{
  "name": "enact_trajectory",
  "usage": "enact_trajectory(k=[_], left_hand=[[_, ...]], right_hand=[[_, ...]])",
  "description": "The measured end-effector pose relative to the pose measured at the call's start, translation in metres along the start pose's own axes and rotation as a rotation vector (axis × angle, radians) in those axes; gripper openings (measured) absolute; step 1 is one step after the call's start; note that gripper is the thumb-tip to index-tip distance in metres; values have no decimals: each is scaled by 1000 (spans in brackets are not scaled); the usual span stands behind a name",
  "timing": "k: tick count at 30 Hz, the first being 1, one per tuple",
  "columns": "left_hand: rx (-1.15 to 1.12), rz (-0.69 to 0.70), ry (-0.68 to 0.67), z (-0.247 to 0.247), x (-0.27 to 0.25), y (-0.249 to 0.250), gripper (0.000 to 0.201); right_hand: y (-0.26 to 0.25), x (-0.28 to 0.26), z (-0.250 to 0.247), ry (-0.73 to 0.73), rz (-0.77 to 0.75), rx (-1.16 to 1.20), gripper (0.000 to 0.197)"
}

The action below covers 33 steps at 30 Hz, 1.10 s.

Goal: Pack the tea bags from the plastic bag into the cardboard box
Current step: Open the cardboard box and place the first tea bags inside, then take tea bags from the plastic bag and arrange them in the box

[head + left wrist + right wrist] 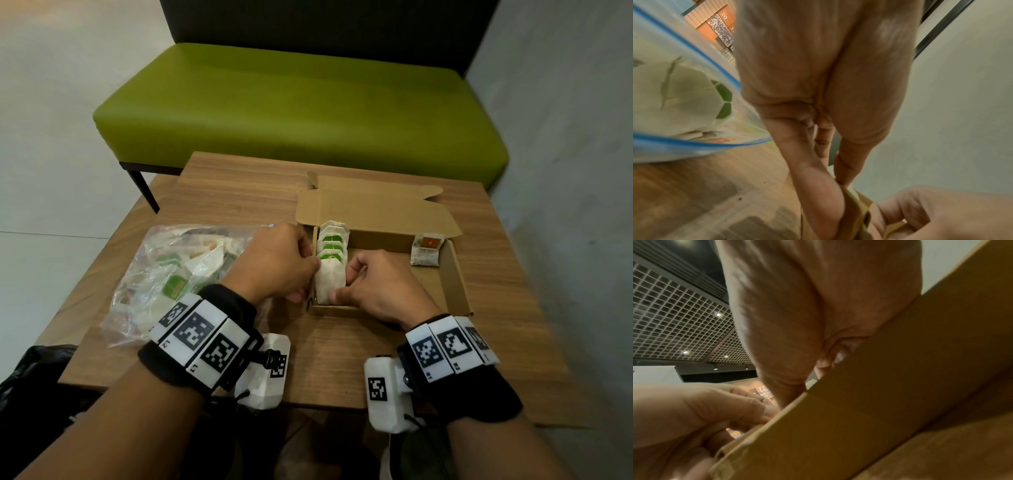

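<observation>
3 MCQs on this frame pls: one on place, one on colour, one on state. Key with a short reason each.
1. The plastic bag lies where, seen from the head view?
A. left of the cardboard box
B. inside it
C. on the bench

2. The tag on the lone tea bag at the box's right end is:
A. green
B. orange-red
C. blue

3. The cardboard box lid is:
A. shut
B. open, folded back
C. torn off

Key:
A, bag sits on the table beside the box.
B, its tag shows orange-red.
B, the lid flap stands behind the open tray.
</observation>
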<state>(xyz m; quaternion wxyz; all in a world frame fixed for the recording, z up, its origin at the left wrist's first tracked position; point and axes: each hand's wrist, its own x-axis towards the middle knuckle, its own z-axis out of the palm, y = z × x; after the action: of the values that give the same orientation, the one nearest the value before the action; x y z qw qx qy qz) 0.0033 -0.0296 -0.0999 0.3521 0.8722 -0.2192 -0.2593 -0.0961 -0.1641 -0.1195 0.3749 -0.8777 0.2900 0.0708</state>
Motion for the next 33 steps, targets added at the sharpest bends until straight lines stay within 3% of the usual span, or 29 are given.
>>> enact_trajectory(k=[12, 15, 18, 20, 22, 26, 29, 33], left_hand=[[49, 28, 7, 1, 1, 1, 11], [66, 52, 23, -4, -6, 3, 20], [101, 92, 89, -25, -20, 7, 25], [77, 97, 181, -51, -32, 5, 27], [139, 121, 334, -79, -42, -8, 29], [258, -5, 604, -117, -54, -57, 27], [326, -182, 463, -124, -56, -94, 35], [183, -322, 250, -132, -58, -116, 25]], right_hand=[[0, 6, 5, 99, 20, 49, 31], [-4, 1, -5, 239, -30, 69, 27], [-20, -11, -9, 437, -193, 99, 21], [-38, -21, -1, 378, -333, 78, 15], [-55, -27, 15, 223, -431, -49, 12], [-77, -30, 43, 87, -476, -268, 17], [-87, -30, 57, 97, -505, -377, 22], [-95, -27, 72, 69, -562, -314, 30]])
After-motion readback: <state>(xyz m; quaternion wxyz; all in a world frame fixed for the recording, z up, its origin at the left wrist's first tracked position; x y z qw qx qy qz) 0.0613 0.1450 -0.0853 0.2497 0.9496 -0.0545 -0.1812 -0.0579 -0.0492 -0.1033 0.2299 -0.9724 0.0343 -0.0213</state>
